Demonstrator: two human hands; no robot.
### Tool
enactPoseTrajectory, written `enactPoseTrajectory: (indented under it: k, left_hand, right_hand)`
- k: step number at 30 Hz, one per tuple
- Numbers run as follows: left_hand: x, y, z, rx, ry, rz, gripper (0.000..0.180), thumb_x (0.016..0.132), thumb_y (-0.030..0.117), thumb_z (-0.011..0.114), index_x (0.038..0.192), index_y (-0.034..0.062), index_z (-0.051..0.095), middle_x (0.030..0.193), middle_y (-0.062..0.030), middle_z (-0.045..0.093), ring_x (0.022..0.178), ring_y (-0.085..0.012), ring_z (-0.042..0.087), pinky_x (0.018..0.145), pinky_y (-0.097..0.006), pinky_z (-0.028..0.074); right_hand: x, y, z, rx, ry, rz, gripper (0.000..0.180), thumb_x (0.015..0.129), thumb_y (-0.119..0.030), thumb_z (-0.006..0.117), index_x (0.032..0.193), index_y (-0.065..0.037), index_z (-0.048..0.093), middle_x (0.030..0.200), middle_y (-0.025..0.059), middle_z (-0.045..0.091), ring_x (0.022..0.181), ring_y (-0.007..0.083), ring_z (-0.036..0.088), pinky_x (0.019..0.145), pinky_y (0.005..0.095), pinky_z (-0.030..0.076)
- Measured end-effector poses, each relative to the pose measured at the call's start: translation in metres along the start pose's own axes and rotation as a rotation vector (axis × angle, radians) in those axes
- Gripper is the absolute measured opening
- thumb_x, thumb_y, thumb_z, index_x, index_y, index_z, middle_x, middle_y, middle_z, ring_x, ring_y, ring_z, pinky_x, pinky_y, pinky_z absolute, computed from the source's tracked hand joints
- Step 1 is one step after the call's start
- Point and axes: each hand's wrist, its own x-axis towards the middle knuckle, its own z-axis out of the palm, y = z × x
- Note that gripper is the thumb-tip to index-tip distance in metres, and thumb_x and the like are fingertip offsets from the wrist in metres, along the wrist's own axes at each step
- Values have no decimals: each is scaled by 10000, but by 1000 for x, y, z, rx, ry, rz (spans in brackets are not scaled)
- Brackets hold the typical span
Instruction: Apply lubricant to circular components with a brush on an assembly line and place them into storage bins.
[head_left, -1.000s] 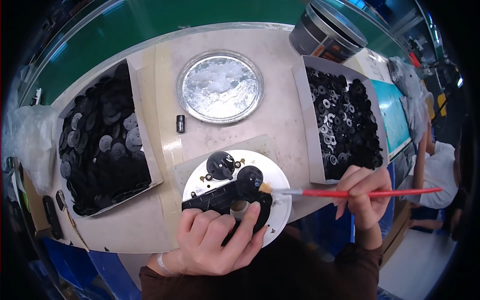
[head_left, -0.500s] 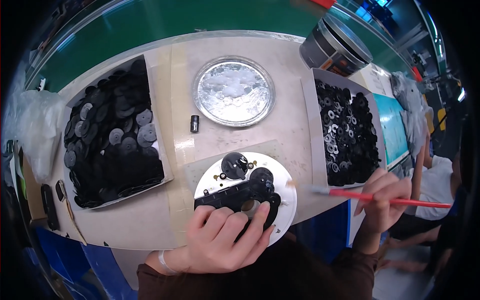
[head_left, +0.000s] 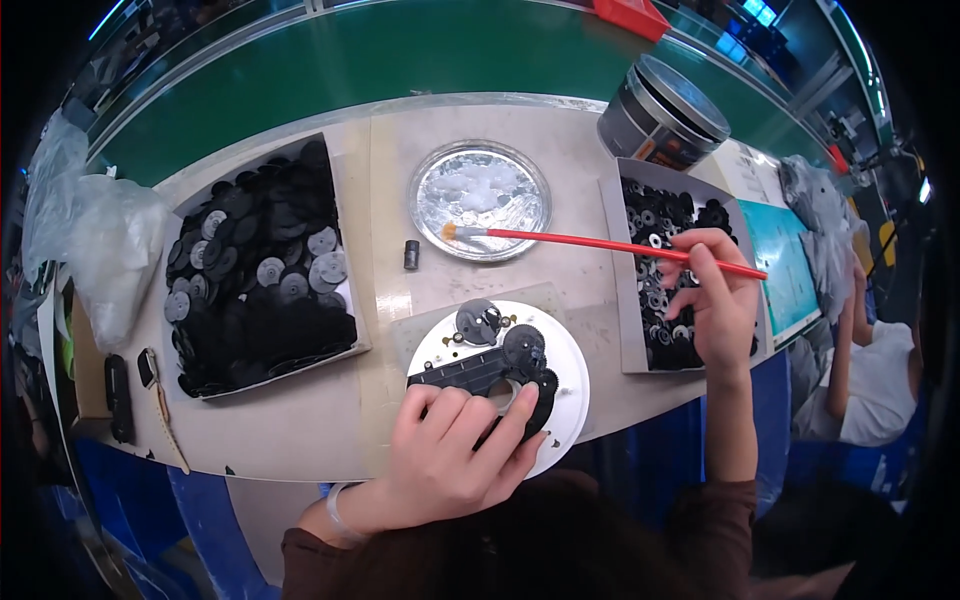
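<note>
The right hand [head_left: 718, 305] is raised in front of the right-hand box, its grip grasping a long red-handled brush [head_left: 600, 243] between thumb and fingers. The brush points left, its tan bristles at the lower-left rim of a round metal dish [head_left: 525, 216]; whether they touch it, I cannot tell. A white, paste-like substance [head_left: 485, 192] lies in the dish. The left hand [head_left: 455, 450] grasps a black housing [head_left: 465, 375], fingers bent over it and one fingertip beside its round opening. The housing, with dark gears [head_left: 524, 345] next to it, sits on a white disc [head_left: 572, 405] at the near edge of the bench [head_left: 590, 290]. A small black cylinder [head_left: 411, 255] stands just left of the dish. The left box [head_left: 353, 260] is heaped with black discs [head_left: 260, 310], and the right box [head_left: 615, 275] with small rings and gears [head_left: 650, 330]. Behind the latter, a dark bucket [head_left: 640, 120] leans.
</note>
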Motion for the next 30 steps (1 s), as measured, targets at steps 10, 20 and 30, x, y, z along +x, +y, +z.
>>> enactPoseTrajectory:
  k: [10, 20, 30]
  left_hand:
    - [3, 3, -2, -63, 3, -27, 295, 622, 180, 708, 815, 1, 574, 680, -49, 434, 602, -194, 422, 543, -301, 313]
    - [40, 4, -52, 44, -232, -9, 278, 649, 181, 683, 833, 15, 557, 759, -79, 446, 682, -246, 435, 600, -340, 320]
    - [149, -185, 7, 456, -217, -289, 243, 715, 270, 608, 735, 29, 632, 844, -111, 533, 877, -255, 481, 746, -366, 390]
  right_hand:
    - [-14, 11, -53, -355, 122, 84, 187, 878, -197, 483, 937, -31, 547, 741, 44, 582, 618, 60, 525, 445, 152, 388]
    - [-51, 20, -75, -542, 458, -324, 168, 870, -48, 470, 1009, 19, 537, 1006, 59, 560, 899, 106, 527, 735, 231, 449]
    - [-42, 113, -200, -684, 660, -2, 308, 917, -206, 387, 1116, -4, 505, 1120, 118, 531, 1069, 188, 473, 914, 286, 339]
